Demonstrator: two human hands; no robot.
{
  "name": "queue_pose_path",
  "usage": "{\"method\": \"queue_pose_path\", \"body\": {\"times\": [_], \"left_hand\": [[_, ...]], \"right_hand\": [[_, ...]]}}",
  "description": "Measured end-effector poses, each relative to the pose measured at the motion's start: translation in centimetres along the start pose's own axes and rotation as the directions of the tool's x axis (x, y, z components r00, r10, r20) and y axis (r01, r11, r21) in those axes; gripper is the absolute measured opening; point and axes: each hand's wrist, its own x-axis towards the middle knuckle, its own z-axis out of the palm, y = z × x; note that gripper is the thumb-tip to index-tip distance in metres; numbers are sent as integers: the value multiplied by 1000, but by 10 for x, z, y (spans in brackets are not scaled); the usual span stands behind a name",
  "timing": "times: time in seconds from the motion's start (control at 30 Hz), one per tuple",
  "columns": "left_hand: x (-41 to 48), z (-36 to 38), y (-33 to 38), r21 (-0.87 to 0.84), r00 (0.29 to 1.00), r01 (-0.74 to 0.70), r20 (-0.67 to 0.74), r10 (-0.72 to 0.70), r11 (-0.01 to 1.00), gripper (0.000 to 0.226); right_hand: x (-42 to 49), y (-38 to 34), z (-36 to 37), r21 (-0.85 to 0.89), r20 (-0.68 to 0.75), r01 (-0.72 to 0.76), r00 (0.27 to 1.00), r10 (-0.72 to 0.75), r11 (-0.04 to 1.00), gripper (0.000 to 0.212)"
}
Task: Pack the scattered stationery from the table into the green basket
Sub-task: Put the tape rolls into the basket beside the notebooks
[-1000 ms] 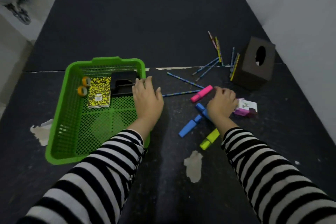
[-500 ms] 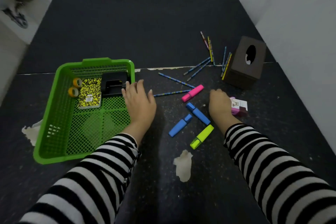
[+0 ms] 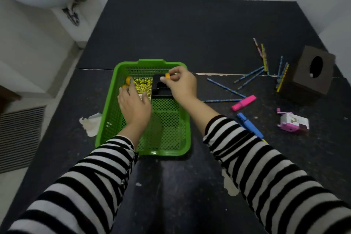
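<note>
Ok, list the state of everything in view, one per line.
Green mesh plastic basket: upright on the table, partly filled.
Small orange item: pinched by the right hand above the basket.
Left hand: fingers straight, inside the basket.
Yellow-black speckled notebook: flat in the basket.
Black hole punch: in the basket.
Pink highlighter: lying on the table.
Blue pencils: scattered on table.

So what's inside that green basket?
At the green mesh basket's far end: a speckled yellow notebook, a black hole punch, an orange tape roll. The left hand hides part of the notebook and of a second orange roll; the right hand pinches a small orange piece above.
</note>
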Motion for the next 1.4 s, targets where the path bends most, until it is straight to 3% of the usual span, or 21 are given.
{"method": "queue_pose_path", "body": {"times": [0.2,0.3,0.37,0.47,0.63,0.8,0.93,1.03,1.1,1.2,1.3,1.4], "left_hand": [[23,-34,-56,27,998,61,6,-61,998,46],[32,-46,-81,17,978,169,123,-170,985,52],[34,-49,-89,61,939,231,248,-239,971,51],[34,-51,-97,38,902,191,388,-191,981,37],[42,-46,-104,3,888,207,420,-189,978,28],[41,-43,-105,-2,886,227,416,-205,974,26],[37,-39,-103,61,910,244,331,-250,968,28],[34,-34,-99,135,939,220,240,-247,966,46],[31,-32,-92,158,968,182,143,-205,971,63],[22,-22,-67,74,997,56,40,-59,996,57],[9,-6,-33,-26,993,-99,55,100,995,50],[-9,12,5,-91,986,-132,93,141,987,47]], "right_hand": [[-23,0,88,55,201,-147,971,133,988,24],[-31,2,123,69,273,-250,936,222,966,26],[-32,6,139,50,289,-300,918,273,953,32],[-30,9,157,16,310,-339,896,318,941,33],[-25,13,182,-79,280,-342,894,351,936,20],[-24,13,191,-104,216,-302,923,318,948,27],[-25,9,180,-78,207,-247,944,258,966,27],[-26,7,159,-59,186,-179,965,187,982,28],[-27,8,141,-50,146,-106,983,112,993,27],[-31,9,107,18,46,7,999,-8,1000,26],[-33,12,68,29,-99,103,990,-100,994,26],[-36,21,24,-5,-179,142,974,-140,990,28]]}}
